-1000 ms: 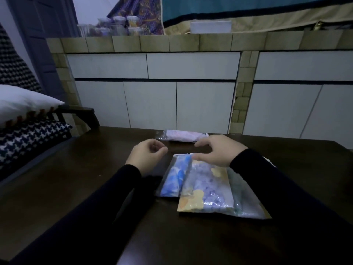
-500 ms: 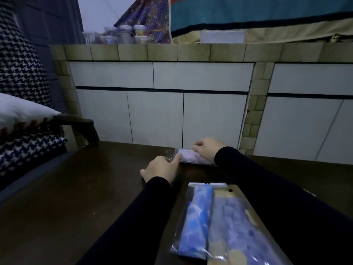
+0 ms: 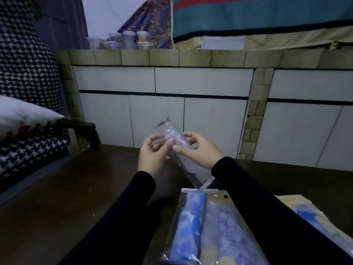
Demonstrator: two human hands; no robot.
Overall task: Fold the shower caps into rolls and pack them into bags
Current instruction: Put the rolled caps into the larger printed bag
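Dark wooden surface (image 3: 57, 207) fills the lower view; tiled counter with pale cabinet doors (image 3: 156, 119) behind it. Houndstooth chair (image 3: 24, 73) with white cushion (image 3: 24, 111) at far left. On the surface, near edge: clear packed bag (image 3: 206, 232) holding blue and lilac rolled caps; another bag (image 3: 313, 213) just right, partly hidden by the sleeve. Above the surface, both hands hold a clear bag with a pale lilac roll (image 3: 176, 138), tilted. Left hand (image 3: 152, 155) pinches its upper part, thumb and fingers curled; right hand (image 3: 198, 150) grips its middle.
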